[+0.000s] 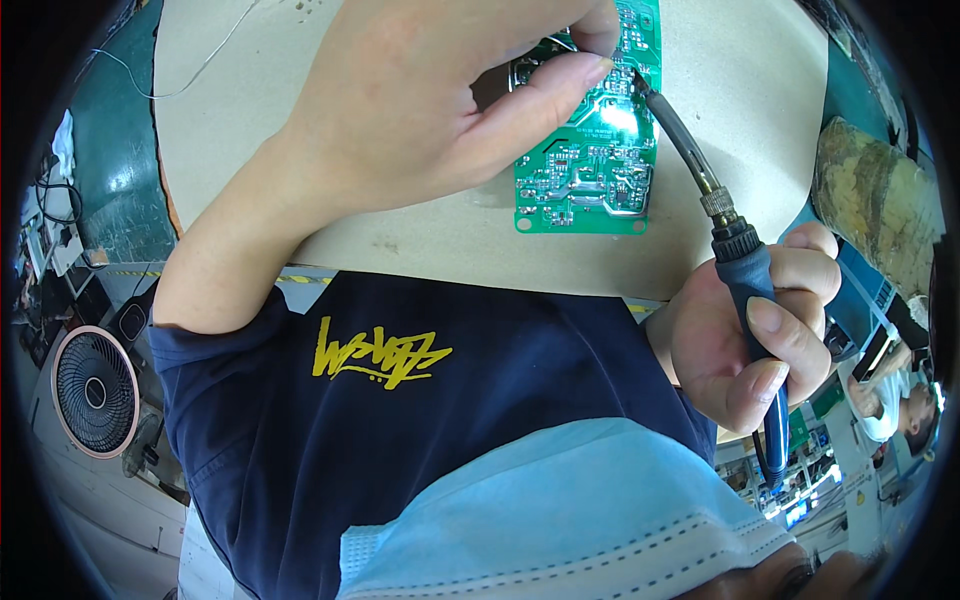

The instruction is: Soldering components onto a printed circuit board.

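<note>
Solder-side up, the green rectangular circuit board lies on the beige tabletop. The left hand pinches its upper edge; the right hand is clenched around the blue-handled soldering iron. Steady hands should keep the tip on one joint.

Glossy green circuit board w/ shiny solder spots on a matt, rough beige surface; soldering iron has dull metal shaft, smooth dark-blue plastic grip. Navy cloth shirt, matt.

Bare tabletop left of the circuit board; rusty block crowds right.
</note>
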Tool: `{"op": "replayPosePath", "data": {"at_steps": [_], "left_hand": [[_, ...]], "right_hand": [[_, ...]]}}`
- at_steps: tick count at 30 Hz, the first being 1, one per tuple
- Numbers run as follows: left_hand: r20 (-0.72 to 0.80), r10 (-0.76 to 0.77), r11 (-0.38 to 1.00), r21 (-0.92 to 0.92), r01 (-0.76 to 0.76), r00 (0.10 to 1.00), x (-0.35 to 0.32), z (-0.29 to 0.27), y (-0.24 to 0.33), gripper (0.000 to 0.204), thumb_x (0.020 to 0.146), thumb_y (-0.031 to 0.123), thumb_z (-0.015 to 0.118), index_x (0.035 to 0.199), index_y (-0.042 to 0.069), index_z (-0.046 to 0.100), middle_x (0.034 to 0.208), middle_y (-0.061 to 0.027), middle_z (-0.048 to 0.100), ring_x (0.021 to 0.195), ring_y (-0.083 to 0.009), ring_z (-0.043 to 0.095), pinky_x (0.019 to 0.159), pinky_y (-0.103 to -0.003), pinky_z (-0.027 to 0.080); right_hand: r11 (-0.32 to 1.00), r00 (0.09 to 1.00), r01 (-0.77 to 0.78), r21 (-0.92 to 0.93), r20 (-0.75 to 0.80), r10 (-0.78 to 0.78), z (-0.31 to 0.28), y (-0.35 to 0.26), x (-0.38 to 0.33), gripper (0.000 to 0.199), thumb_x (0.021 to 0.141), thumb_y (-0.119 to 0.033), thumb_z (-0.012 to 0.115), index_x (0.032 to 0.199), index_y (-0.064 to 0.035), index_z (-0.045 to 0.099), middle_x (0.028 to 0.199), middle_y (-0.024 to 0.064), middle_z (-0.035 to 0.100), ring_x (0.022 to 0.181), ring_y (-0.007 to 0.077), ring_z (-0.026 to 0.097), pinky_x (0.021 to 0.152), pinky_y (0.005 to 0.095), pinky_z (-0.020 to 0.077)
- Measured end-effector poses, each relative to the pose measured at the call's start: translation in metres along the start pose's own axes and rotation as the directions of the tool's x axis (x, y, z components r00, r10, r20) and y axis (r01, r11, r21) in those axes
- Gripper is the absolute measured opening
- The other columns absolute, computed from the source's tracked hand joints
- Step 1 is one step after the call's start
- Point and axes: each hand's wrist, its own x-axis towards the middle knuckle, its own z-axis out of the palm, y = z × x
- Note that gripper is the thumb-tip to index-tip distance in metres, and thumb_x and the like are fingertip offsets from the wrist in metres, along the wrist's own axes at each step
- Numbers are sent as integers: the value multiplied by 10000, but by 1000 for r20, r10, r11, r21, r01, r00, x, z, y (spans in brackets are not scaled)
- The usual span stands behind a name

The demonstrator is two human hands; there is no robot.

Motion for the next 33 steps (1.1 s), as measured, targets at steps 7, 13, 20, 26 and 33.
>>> {"op": "replayPosePath", "data": {"at_steps": [7,13,20,26,33], "left_hand": [[-29,-34,997,-64,32,999,0,0,1,190,751,-12,775,900,70,690,756,-47,637,656,-222,531,649,-340,393],[-21,-6,999,-32,6,1000,1,1,-1,191,752,-15,773,901,69,688,746,-50,632,648,-225,536,651,-341,394],[18,-18,1000,-14,18,1000,3,-1,1,197,747,-18,772,901,72,689,741,-49,627,650,-228,527,652,-342,390],[0,-18,1000,-7,18,1000,3,-1,3,195,746,-13,776,898,73,690,741,-51,625,649,-227,522,649,-344,386],[-16,-35,998,-56,34,999,1,2,1,181,751,-11,775,889,67,688,745,-53,631,651,-222,528,643,-341,388]], "right_hand": [[1000,1000,-5,3,-10,5,2,-1,0,330,945,-324,488,938,-40,655,545,30,384,661,201,390,744,459,272],[1000,1000,-1,3,-11,1,1,0,0,330,943,-323,493,938,-38,658,553,23,374,663,201,387,745,461,276],[1000,1000,0,31,9,0,-2,1,0,335,953,-320,488,962,-35,665,561,23,379,670,202,389,753,466,277],[999,1000,-2,34,-15,3,-1,0,-1,332,946,-312,483,963,-34,665,561,33,388,681,215,407,763,471,283],[1000,998,10,11,-56,-9,0,0,-3,334,943,-314,475,957,-35,658,559,38,393,679,219,426,767,471,293]]}}
